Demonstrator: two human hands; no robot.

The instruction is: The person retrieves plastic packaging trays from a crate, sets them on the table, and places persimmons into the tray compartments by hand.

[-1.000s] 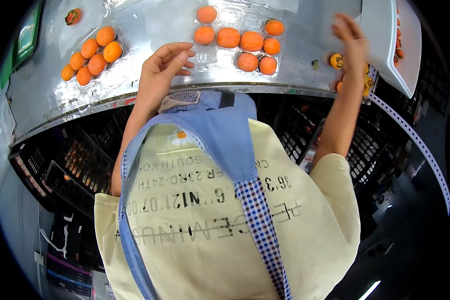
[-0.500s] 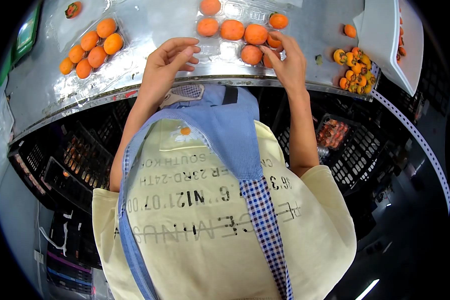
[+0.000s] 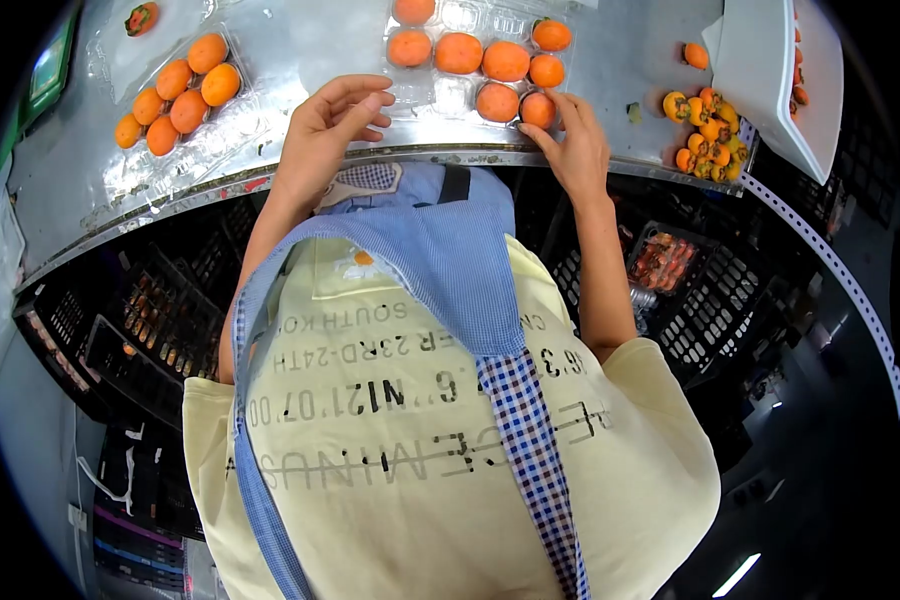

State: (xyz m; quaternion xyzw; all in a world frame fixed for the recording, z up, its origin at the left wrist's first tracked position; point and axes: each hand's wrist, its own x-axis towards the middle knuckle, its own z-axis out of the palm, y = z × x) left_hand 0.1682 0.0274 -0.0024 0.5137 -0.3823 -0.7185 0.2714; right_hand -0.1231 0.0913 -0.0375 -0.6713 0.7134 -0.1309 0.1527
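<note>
My left hand (image 3: 345,115) hovers at the near edge of the metal table, left of a clear plastic tray (image 3: 450,95), its fingers loosely curled, apart and empty. At the tray's near right corner, my right hand (image 3: 573,135) has thumb and fingers round an orange persimmon (image 3: 537,110). Several other persimmons (image 3: 506,61) sit in the tray's compartments. Farther left, a second clear tray (image 3: 232,110) holds several persimmons (image 3: 189,110).
A heap of yellow-orange persimmons (image 3: 710,140) lies at the table's right edge, beside a tilted white bin (image 3: 770,85). One persimmon (image 3: 696,56) lies near the bin, another (image 3: 142,18) at far left. Black crates (image 3: 150,320) stand below the table.
My right hand has moved left from the heap at the right to the tray's near right corner and taken hold of the persimmon there. My left hand has barely moved.
</note>
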